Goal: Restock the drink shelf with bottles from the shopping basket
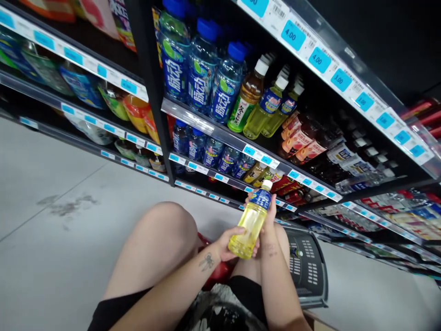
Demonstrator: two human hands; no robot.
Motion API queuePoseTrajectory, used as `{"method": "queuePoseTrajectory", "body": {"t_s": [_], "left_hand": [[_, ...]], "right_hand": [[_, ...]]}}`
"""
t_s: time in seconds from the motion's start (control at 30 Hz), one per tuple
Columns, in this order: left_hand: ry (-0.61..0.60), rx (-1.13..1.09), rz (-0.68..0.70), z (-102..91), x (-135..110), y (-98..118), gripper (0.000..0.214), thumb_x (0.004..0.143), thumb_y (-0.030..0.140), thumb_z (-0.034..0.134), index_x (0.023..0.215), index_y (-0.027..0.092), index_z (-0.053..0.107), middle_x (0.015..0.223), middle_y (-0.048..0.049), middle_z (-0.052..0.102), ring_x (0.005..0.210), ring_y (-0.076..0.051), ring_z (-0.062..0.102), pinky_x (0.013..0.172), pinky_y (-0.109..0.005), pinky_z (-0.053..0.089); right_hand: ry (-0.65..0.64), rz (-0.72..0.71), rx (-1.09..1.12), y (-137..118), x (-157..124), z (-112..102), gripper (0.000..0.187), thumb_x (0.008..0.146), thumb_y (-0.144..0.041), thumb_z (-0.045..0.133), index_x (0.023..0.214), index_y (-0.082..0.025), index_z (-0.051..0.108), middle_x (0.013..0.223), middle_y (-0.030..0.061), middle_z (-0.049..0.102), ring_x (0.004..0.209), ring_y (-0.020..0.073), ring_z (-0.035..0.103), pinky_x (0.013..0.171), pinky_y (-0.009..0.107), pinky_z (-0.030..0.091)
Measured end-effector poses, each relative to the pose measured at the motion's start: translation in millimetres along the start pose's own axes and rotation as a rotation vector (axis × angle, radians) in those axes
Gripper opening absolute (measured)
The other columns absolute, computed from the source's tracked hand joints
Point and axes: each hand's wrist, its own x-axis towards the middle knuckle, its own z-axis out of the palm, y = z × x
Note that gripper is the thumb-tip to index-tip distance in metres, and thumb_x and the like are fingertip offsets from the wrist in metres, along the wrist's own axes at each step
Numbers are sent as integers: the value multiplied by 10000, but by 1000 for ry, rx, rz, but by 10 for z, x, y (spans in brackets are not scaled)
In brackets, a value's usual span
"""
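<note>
A yellow drink bottle [251,223] with a white cap and blue label is held in front of me, tilted, cap toward the shelves. My left hand [229,242] cups its base with fingers wrapped round it. My right hand [269,219] is closed along its side and upper part, mostly hidden behind the bottle. My bare knees are below, as I crouch before the shelves.
Store shelves [220,131] hold blue-capped water bottles [201,64], yellow and brown drinks [265,108] and red bottles, with blue price tags [292,34]. A dark shopping basket [306,269] sits on the grey floor [51,220] by my right knee.
</note>
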Motion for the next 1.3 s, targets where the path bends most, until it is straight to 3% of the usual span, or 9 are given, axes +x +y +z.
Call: {"method": "queuePoseTrajectory", "body": {"t_s": [0.1, 0.2, 0.33, 0.5, 0.67, 0.77, 0.87, 1.0, 1.3], "left_hand": [[39, -198, 56, -105, 114, 17, 683, 775, 545, 740, 1226, 37, 675, 898, -122, 696, 763, -192, 633, 732, -304, 492], [25, -286, 75, -149, 192, 75, 704, 763, 535, 753, 1246, 33, 656, 873, -94, 664, 727, -169, 598, 695, -285, 479], [-7, -267, 63, -175, 254, 78, 702, 796, 551, 707, 1276, 44, 635, 879, -90, 647, 723, -173, 586, 676, -289, 479], [-6, -158, 4, -217, 302, 23, 745, 811, 571, 672, 1309, 18, 627, 861, -109, 669, 726, -198, 610, 691, -316, 489], [-37, -51, -22, -195, 338, 14, 783, 768, 582, 708, 1312, 23, 637, 833, -108, 683, 713, -214, 640, 680, -317, 497], [-52, 1, -48, -164, 339, 16, 782, 729, 614, 740, 1254, 40, 666, 842, -114, 694, 682, -213, 654, 641, -301, 496], [-50, 16, -70, -159, 328, 12, 788, 687, 623, 757, 1226, 53, 677, 816, -101, 692, 673, -217, 665, 621, -291, 500], [-32, 43, -90, -199, 312, -2, 833, 662, 631, 753, 1248, 46, 660, 845, -127, 711, 704, -225, 677, 628, -289, 508], [-45, 104, -93, -204, 303, 15, 950, 657, 668, 716, 1378, 62, 591, 1049, -197, 731, 863, -312, 714, 659, -315, 490]], "right_hand": [[-48, 175, 47, 224, 55, -115, 777, 800, -903, 548, 1072, -185, 670, 783, 44, 711, 550, 189, 629, 533, 334, 578], [-49, 251, 57, 224, 100, -159, 869, 824, -938, 463, 1104, -143, 674, 785, 79, 731, 425, 145, 543, 428, 290, 511], [-28, 233, 91, 113, 94, -195, 972, 832, -975, 367, 1114, -99, 680, 779, 116, 737, 394, 132, 508, 379, 264, 462], [-73, 191, 167, 47, -26, -310, 975, 798, -993, 399, 1161, -128, 665, 787, 70, 734, 308, 47, 297, 311, 212, 350], [-88, 181, 99, -11, -79, -359, 941, 756, -977, 510, 1224, -176, 669, 587, -27, 605, 413, 171, 515, 451, 353, 561], [-53, 173, 69, -26, -89, -351, 924, 779, -955, 510, 1264, -184, 665, 616, -9, 617, 520, 215, 607, 544, 425, 617], [-14, 105, 83, -24, -109, -328, 907, 824, -937, 445, 1302, -195, 654, 808, 72, 708, 586, 210, 644, 457, 343, 574], [-37, 36, 70, -31, -130, -262, 942, 835, -948, 376, 1342, -198, 636, 982, 136, 736, 512, 164, 587, 278, 205, 358], [12, 73, 15, -91, -133, -109, 952, 829, -968, 348, 1311, -196, 627, 950, 142, 723, 791, 273, 738, 257, 141, 258]]}}
